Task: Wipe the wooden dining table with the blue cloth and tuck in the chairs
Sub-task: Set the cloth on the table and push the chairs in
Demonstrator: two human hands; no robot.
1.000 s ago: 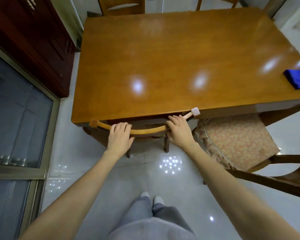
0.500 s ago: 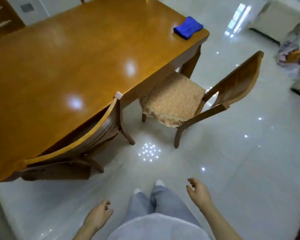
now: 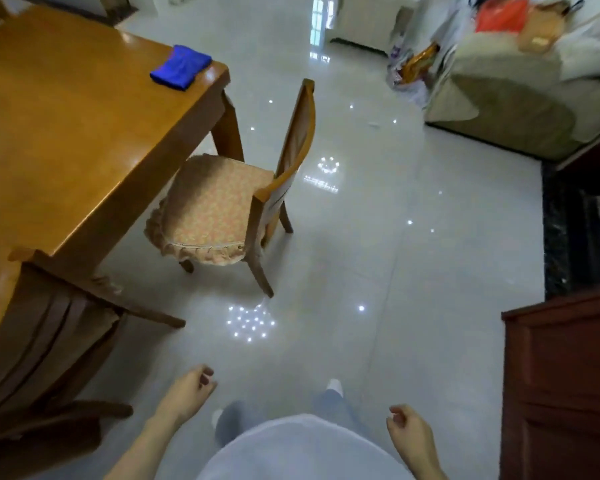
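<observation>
On the wooden dining table (image 3: pixel 66 126) the blue cloth (image 3: pixel 180 66) is lying at the far right corner, the cushioned chair (image 3: pixel 219 202) standing pulled out beside it. The left hand (image 3: pixel 187 393) and right hand (image 3: pixel 411 434) are hanging empty, fingers loosely curled; I think both should be gripping the chair's back evenly

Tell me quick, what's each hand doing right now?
Left hand: open, loosely curled, holding nothing.
Right hand: open, loosely curled, holding nothing.

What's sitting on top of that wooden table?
A folded blue cloth lies near the far right corner of the table. The cloth hides anything beneath it, and the top's left side runs out of view.
</observation>
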